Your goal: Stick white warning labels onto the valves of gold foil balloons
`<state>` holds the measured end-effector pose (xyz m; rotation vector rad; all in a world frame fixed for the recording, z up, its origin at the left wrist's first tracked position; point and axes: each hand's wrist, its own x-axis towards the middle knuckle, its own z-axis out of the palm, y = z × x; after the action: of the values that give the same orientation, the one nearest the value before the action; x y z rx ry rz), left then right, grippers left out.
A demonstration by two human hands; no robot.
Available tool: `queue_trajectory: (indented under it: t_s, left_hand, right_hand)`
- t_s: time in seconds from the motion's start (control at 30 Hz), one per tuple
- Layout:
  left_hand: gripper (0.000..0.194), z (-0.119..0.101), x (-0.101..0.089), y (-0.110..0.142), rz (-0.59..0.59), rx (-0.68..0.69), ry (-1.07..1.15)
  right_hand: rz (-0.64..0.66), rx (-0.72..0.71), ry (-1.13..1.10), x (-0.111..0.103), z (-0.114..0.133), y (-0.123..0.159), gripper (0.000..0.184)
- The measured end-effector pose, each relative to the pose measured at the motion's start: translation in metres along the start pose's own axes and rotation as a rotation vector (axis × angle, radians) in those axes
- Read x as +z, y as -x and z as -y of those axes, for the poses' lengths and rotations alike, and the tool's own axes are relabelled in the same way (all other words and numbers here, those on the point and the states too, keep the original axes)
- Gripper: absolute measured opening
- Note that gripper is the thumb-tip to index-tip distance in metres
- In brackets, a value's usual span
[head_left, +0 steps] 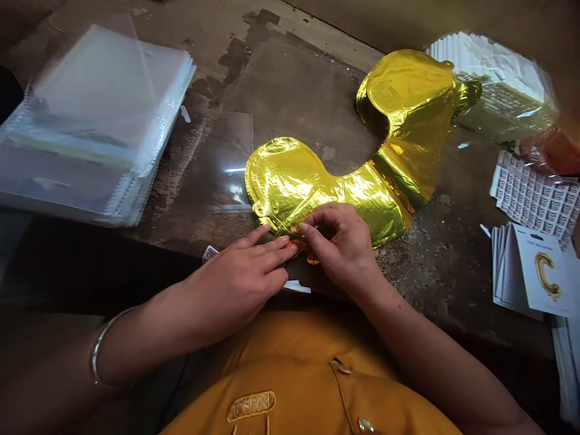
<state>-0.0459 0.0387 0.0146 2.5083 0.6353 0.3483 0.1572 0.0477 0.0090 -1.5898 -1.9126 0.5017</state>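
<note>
A flat gold foil balloon (353,199), curved like a letter C, lies on the dark worn table, its shiny skin creased. My right hand (347,244) pinches the balloon's near edge between thumb and forefinger. Beside it, my left hand (256,269) rests palm down with its fingers stretched out onto that same edge. A small tab with a hole (260,209) sticks out at the balloon's left end. The fingers partly cover the near edge, so the exact spot under them is hidden.
Clear plastic sleeves (109,109) are stacked at the left; a single sleeve (212,163) lies flat near the balloon. To the right are a wrapped white stack (498,78), a sticker sheet (537,196) and folded cards (544,269) picturing a gold C. A paper scrap (296,287) sits at the front edge.
</note>
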Motion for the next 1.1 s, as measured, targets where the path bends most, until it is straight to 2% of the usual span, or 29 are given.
queue_trajectory:
  t_s: [0.37, 0.57, 0.63, 0.7, 0.77, 0.8, 0.83, 0.9, 0.97, 1.03, 1.1]
  left_hand:
    - [0.025, 0.001, 0.001, -0.001, 0.022, 0.031, -0.105]
    - [0.022, -0.001, 0.002, -0.001, 0.032, 0.009, -0.069]
    - [0.022, -0.001, 0.003, -0.001, 0.037, -0.001, -0.073]
    - [0.021, -0.001, 0.005, -0.002, 0.031, -0.006, -0.075]
    - [0.02, -0.001, 0.007, -0.002, 0.005, -0.011, -0.073]
    - [0.02, -0.001, 0.007, -0.002, -0.009, -0.013, -0.072]
    - [0.019, -0.001, 0.007, -0.002, -0.021, -0.012, -0.074]
    - [0.017, -0.002, 0.006, 0.0, -0.035, -0.009, -0.093]
    - [0.017, -0.004, 0.003, 0.004, -0.036, -0.002, -0.125]
    - [0.018, -0.005, -0.001, 0.009, -0.048, -0.008, -0.153]
    - [0.018, -0.007, -0.005, 0.014, -0.068, -0.029, -0.165]
  right_hand:
    - [-0.024, -0.014, 0.034, 0.005, -0.002, 0.002, 0.008]
    - [0.005, 0.039, 0.175, 0.009, -0.001, 0.002, 0.011]
    - [-0.049, 0.063, 0.242, 0.009, -0.005, 0.0, 0.023]
    - [-0.146, 0.04, 0.307, 0.005, -0.008, -0.001, 0.026]
    - [-0.254, -0.064, 0.357, -0.002, -0.007, 0.001, 0.019]
    - [-0.265, -0.156, 0.368, -0.006, -0.006, 0.004, 0.019]
    - [-0.221, -0.264, 0.369, -0.01, -0.003, 0.007, 0.02]
    - [-0.009, -0.446, 0.356, -0.015, 0.001, 0.014, 0.024]
    - [0.19, -0.511, 0.351, -0.015, 0.003, 0.02, 0.028]
    - [0.232, -0.501, 0.38, -0.011, 0.001, 0.024, 0.031]
    - [0.191, -0.533, 0.429, -0.007, -0.003, 0.024, 0.029]
